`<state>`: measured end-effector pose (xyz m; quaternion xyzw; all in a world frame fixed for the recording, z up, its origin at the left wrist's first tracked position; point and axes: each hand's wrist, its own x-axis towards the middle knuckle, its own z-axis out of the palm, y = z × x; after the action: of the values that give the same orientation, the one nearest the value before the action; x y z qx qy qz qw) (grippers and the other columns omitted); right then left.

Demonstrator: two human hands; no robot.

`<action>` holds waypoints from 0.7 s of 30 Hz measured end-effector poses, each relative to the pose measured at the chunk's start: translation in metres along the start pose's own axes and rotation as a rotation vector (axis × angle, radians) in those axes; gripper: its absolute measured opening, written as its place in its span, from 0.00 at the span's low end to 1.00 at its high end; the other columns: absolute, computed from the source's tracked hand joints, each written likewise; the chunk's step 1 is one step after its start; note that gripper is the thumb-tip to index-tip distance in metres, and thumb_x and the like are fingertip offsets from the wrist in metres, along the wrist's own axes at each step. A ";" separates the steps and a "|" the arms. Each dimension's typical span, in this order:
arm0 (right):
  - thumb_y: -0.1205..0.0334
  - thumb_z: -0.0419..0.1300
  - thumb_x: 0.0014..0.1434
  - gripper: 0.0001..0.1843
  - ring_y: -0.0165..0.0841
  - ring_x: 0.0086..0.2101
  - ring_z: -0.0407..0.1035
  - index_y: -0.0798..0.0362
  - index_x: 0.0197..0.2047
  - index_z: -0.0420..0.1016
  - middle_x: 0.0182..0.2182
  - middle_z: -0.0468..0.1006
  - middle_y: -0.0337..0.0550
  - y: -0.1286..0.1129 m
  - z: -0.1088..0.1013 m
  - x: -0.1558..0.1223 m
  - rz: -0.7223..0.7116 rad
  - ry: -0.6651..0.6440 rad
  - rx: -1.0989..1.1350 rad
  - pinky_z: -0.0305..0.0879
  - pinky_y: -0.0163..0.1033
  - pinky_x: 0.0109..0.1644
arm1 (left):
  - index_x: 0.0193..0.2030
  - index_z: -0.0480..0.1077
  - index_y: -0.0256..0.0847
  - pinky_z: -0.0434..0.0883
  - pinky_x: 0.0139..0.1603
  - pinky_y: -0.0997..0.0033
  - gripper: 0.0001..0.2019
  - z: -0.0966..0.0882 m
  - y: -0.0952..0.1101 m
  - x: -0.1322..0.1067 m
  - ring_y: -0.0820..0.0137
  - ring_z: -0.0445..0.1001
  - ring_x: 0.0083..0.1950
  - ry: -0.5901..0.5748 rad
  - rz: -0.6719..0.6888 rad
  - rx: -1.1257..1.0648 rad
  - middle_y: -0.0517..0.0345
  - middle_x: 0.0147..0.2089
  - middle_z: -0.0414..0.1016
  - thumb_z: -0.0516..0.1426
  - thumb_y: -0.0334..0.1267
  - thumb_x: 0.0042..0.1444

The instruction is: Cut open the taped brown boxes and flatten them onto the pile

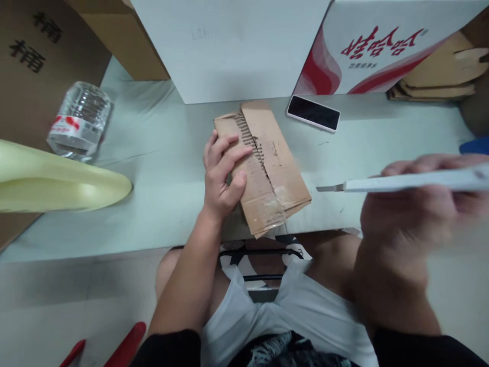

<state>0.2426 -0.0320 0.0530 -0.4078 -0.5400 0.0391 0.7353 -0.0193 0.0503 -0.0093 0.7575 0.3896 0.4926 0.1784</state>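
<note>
A small brown cardboard box (280, 153) lies at a slant on the pale green table, close to its front edge. Along its top runs a torn seam that bares the corrugated layer, and clear tape covers the near end. My left hand (225, 173) grips the box's left side, fingers bent over the top and thumb pressed near them. To the right, apart from the box, my right hand (412, 214) is closed around a white-handled craft knife (401, 182), slightly blurred. Its narrow metal blade points left toward the box's near right corner.
A phone (314, 113) lies behind the box, before a large white carton (237, 51) and a red-and-white carton (378, 48). At left are a water bottle (81, 120) and a yellow rounded object (64, 178). Folded cardboard (439, 76) sits at back right.
</note>
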 end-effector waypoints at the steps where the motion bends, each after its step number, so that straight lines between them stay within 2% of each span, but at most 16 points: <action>1: 0.57 0.69 0.63 0.13 0.31 0.27 0.62 0.30 0.49 0.85 0.29 0.66 0.37 -0.013 0.005 0.000 -0.049 -0.022 0.022 0.71 0.38 0.28 | 0.58 0.79 0.51 0.48 0.84 0.39 0.27 0.000 0.000 0.000 0.50 0.67 0.75 0.001 -0.007 -0.005 0.52 0.67 0.74 0.48 0.62 0.69; 4: 0.53 0.69 0.63 0.14 0.33 0.25 0.60 0.29 0.52 0.84 0.27 0.61 0.36 -0.036 0.017 -0.010 -0.055 -0.114 -0.043 0.75 0.41 0.26 | 0.57 0.80 0.52 0.47 0.84 0.38 0.26 -0.001 0.003 0.001 0.49 0.65 0.76 -0.017 -0.076 0.005 0.53 0.67 0.74 0.51 0.64 0.67; 6: 0.51 0.68 0.64 0.15 0.35 0.25 0.62 0.30 0.54 0.82 0.28 0.63 0.36 -0.040 0.020 -0.019 -0.005 -0.128 -0.115 0.77 0.46 0.28 | 0.57 0.80 0.52 0.47 0.84 0.37 0.26 -0.001 0.004 0.001 0.48 0.65 0.76 -0.033 -0.095 0.016 0.53 0.68 0.74 0.52 0.64 0.66; 8: 0.48 0.70 0.62 0.14 0.35 0.25 0.62 0.32 0.52 0.82 0.28 0.63 0.37 -0.038 0.020 -0.024 0.021 -0.104 -0.148 0.77 0.47 0.28 | 0.57 0.79 0.52 0.49 0.84 0.37 0.26 -0.001 0.004 0.001 0.49 0.66 0.76 -0.037 -0.061 0.010 0.53 0.68 0.74 0.51 0.64 0.68; 11: 0.45 0.71 0.62 0.09 0.32 0.20 0.55 0.36 0.43 0.81 0.23 0.57 0.35 -0.036 0.019 -0.022 -0.018 -0.057 -0.123 0.67 0.41 0.19 | 0.59 0.78 0.52 0.51 0.84 0.37 0.26 0.001 0.001 0.000 0.51 0.68 0.74 -0.001 0.019 -0.020 0.52 0.68 0.74 0.47 0.62 0.71; 13: 0.49 0.70 0.63 0.08 0.29 0.18 0.52 0.41 0.39 0.78 0.22 0.56 0.33 -0.039 0.020 -0.017 -0.043 -0.089 -0.073 0.61 0.38 0.16 | 0.60 0.77 0.54 0.51 0.84 0.37 0.26 0.002 -0.002 -0.001 0.51 0.69 0.74 0.016 0.053 -0.025 0.53 0.68 0.74 0.47 0.63 0.71; 15: 0.55 0.70 0.64 0.08 0.26 0.18 0.56 0.45 0.38 0.76 0.22 0.62 0.31 -0.045 0.022 -0.014 -0.054 -0.127 -0.019 0.62 0.36 0.16 | 0.60 0.77 0.56 0.51 0.84 0.37 0.26 0.002 -0.005 -0.001 0.51 0.69 0.74 0.008 0.066 -0.018 0.56 0.68 0.74 0.47 0.63 0.70; 17: 0.59 0.69 0.64 0.08 0.27 0.20 0.66 0.48 0.36 0.74 0.22 0.65 0.31 -0.051 0.025 -0.016 -0.039 -0.164 -0.011 0.65 0.35 0.18 | 0.60 0.76 0.57 0.51 0.85 0.37 0.25 0.002 -0.007 -0.001 0.51 0.69 0.74 0.002 0.070 -0.017 0.57 0.69 0.74 0.47 0.63 0.70; 19: 0.60 0.66 0.66 0.10 0.30 0.23 0.73 0.50 0.33 0.73 0.19 0.64 0.31 -0.056 0.025 -0.020 -0.024 -0.175 -0.050 0.67 0.36 0.20 | 0.61 0.76 0.57 0.50 0.85 0.37 0.25 0.002 -0.008 -0.001 0.51 0.69 0.74 0.005 0.066 -0.012 0.57 0.69 0.74 0.47 0.63 0.70; 21: 0.60 0.63 0.69 0.13 0.34 0.24 0.76 0.50 0.31 0.74 0.19 0.66 0.33 -0.059 0.023 -0.025 0.009 -0.199 -0.095 0.69 0.38 0.21 | 0.61 0.76 0.58 0.50 0.85 0.37 0.26 0.001 -0.007 -0.002 0.51 0.68 0.75 0.002 0.060 -0.005 0.57 0.69 0.74 0.47 0.63 0.70</action>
<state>0.1909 -0.0713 0.0737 -0.4390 -0.6094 0.0571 0.6577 -0.0218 0.0536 -0.0157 0.7679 0.3656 0.4994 0.1653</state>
